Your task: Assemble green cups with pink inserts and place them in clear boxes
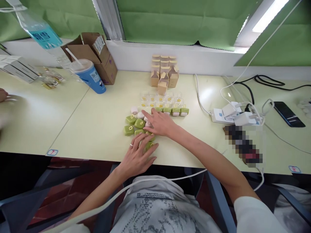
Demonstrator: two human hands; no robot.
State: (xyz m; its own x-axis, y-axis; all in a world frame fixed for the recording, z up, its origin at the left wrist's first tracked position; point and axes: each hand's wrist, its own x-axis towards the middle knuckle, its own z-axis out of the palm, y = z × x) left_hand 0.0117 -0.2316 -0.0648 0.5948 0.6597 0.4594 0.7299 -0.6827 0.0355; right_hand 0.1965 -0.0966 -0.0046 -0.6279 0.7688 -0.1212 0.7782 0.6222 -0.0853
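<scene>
My left hand (138,153), a ring on one finger, rests with its fingers spread over the near side of a cluster of small green cases (139,123) with yellow loops. My right hand (160,123) reaches in from the right, fingers stretched out, beside a pinkish-white round piece (148,124). More such white pieces (134,110) lie at the cluster's far edge. Beyond my right hand runs a row of green-topped pieces with white lower parts (176,112). Behind it stand rows of small clear containers (160,99) with yellow marks. My fingers partly hide the cluster.
Small open cardboard boxes (164,72) stand by the wall. To the left are a blue cup (91,79) with a straw, a brown carton (105,63) and a plastic bottle (42,32). A power strip (221,116), cables and a phone (289,114) lie right. Another person's hand (3,95) shows far left.
</scene>
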